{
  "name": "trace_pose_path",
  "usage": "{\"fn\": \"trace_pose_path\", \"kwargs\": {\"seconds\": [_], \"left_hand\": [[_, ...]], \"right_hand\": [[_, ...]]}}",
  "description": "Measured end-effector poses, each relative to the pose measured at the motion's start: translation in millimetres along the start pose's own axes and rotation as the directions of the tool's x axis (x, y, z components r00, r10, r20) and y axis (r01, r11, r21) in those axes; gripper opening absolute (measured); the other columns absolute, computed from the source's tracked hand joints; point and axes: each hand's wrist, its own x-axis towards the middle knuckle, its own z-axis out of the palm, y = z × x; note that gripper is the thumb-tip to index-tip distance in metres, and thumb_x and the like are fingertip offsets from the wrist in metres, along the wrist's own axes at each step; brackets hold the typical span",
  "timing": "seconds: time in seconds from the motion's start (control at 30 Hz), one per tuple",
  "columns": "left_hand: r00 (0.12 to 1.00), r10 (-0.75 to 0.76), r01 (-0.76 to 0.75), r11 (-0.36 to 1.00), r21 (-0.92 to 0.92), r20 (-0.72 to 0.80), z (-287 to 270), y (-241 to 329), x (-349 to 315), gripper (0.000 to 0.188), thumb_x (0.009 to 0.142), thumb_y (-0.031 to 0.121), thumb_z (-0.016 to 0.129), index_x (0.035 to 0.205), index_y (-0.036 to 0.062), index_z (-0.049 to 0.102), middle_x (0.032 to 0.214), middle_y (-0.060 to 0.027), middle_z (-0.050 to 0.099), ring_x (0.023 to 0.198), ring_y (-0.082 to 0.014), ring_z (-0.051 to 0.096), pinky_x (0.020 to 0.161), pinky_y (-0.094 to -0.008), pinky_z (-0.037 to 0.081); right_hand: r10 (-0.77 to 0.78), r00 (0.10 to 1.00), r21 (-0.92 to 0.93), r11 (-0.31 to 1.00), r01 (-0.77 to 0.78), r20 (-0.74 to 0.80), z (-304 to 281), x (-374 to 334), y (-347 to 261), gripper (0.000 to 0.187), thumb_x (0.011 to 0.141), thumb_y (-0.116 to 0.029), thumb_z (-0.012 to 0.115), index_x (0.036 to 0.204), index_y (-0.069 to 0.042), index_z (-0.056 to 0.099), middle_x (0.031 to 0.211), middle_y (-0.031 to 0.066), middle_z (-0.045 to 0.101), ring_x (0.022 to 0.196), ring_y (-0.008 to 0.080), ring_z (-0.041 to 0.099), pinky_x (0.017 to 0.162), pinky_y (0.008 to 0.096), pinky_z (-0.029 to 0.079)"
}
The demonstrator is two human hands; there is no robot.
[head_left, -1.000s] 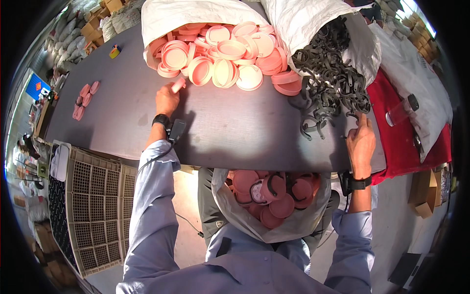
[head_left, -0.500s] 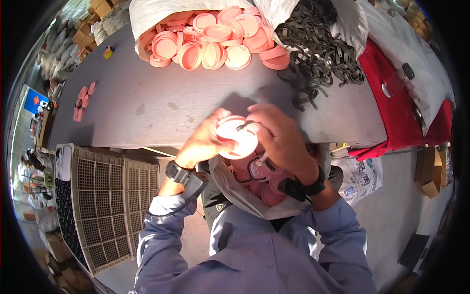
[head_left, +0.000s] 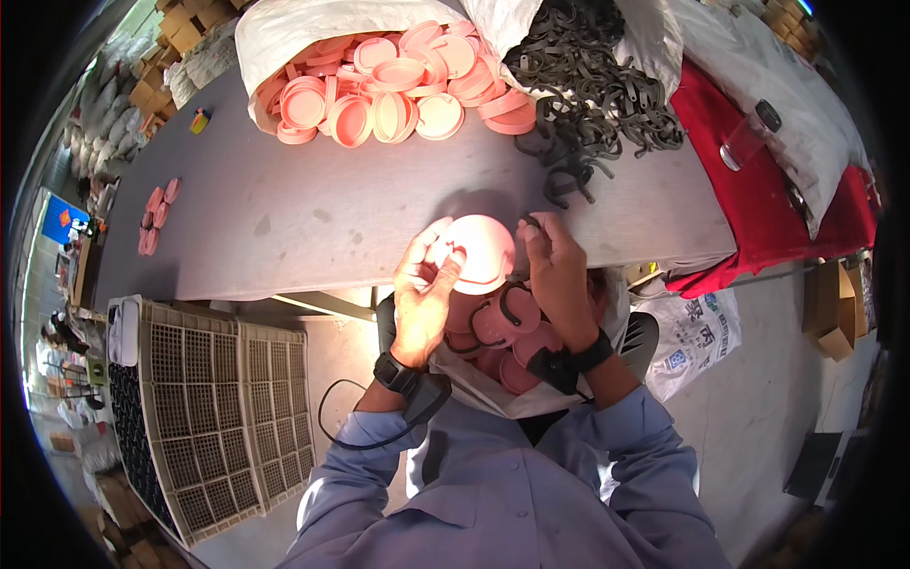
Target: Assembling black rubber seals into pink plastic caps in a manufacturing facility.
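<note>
Pink round lid (head_left: 485, 248) sits between the left hand's (head_left: 422, 308) thumb and fingers at the near edge of the desk (head_left: 370, 213), no strap visible on it, while just beside it the right hand (head_left: 559, 270) pinches a dark strap (head_left: 532, 221) that looks unattached. Below, a white bag (head_left: 488, 391) at the lap holds bagged lids (head_left: 540, 346), at least one wearing a strap and seemingly done; beyond, loose lids (head_left: 379, 95) and a strap heap (head_left: 616, 100) lie separate, apparently the unworked share.
</note>
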Motion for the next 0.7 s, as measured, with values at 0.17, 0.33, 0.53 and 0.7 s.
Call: {"fn": "trace_pose_path", "kwargs": {"seconds": [0.17, 0.33, 0.53, 0.7], "left_hand": [[0.981, 0.018, -0.11, 0.874, 0.473, 0.195, -6.0, 24.1, 2.4, 0.041, 0.102, 0.004, 0.068, 0.141, 0.0036, 0.058, 0.123, -0.0074, 0.07, 0.114, -0.0132, 0.064, 0.103, -0.0313, 0.05], [0.964, -0.056, -0.094, 0.843, 0.53, 0.261, -9.9, 26.0, 3.8, 0.044, 0.099, 0.002, 0.067, 0.139, 0.0061, 0.049, 0.122, -0.0076, 0.066, 0.115, -0.0152, 0.061, 0.1, -0.0321, 0.051], [0.964, -0.123, 0.021, 0.918, 0.395, 0.235, -11.2, 30.6, 3.6, 0.028, 0.096, -0.002, 0.071, 0.123, 0.0038, 0.064, 0.107, -0.0037, 0.072, 0.101, -0.0123, 0.066, 0.093, -0.0303, 0.054], [0.973, -0.061, -0.033, 0.919, 0.394, 0.224, -17.7, 27.1, 2.9, 0.02, 0.095, -0.002, 0.072, 0.114, 0.0023, 0.074, 0.104, -0.0052, 0.076, 0.097, -0.0122, 0.069, 0.09, -0.0295, 0.056]], "right_hand": [[-0.437, 0.866, -0.317, 0.808, 0.497, 0.244, -4.2, -5.1, -23.3, 0.02, 0.096, -0.01, 0.063, 0.116, -0.008, 0.065, 0.097, 0.0141, 0.065, 0.078, 0.0373, 0.066, 0.067, 0.0422, 0.057], [-0.407, 0.839, -0.368, 0.764, 0.529, 0.361, -0.3, -12.2, -16.8, 0.026, 0.092, -0.007, 0.062, 0.118, -0.009, 0.065, 0.092, 0.0129, 0.061, 0.077, 0.0373, 0.066, 0.064, 0.0457, 0.055], [-0.363, 0.86, -0.359, 0.797, 0.486, 0.359, 0.7, -20.4, -23.1, 0.026, 0.089, -0.009, 0.065, 0.115, -0.008, 0.064, 0.089, 0.0132, 0.061, 0.075, 0.0374, 0.065, 0.064, 0.0462, 0.055], [-0.342, 0.857, -0.226, 0.866, 0.447, 0.385, 0.4, -21.6, -14.0, 0.024, 0.09, -0.008, 0.063, 0.114, -0.004, 0.063, 0.087, 0.0158, 0.064, 0.075, 0.0397, 0.065, 0.067, 0.049, 0.055]]}}
